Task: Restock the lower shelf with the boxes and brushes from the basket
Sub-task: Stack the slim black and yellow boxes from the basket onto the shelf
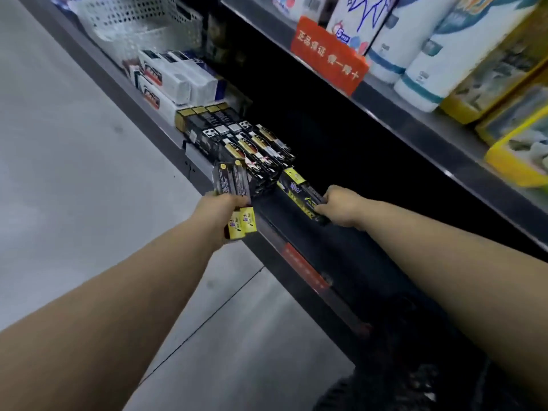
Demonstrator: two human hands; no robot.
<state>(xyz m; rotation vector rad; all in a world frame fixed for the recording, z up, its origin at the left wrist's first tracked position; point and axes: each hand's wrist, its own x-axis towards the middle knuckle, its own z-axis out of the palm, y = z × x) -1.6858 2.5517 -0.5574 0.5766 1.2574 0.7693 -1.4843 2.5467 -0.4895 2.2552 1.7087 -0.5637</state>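
The black-and-yellow box (301, 194) lies on the lower shelf (350, 262), just beside the row of dark boxes (252, 149), its long axis running from the shelf's front edge back toward the dark interior. The right hand (341, 206) grips its near end, fingers closed around it, so the box extends away from the fingers toward the row. The left hand (221, 212), out over the shelf edge, is closed on two more boxes (234, 200), held upright. The right hand is nearer the gap; the likely next move is a push inward. The basket is not clearly visible.
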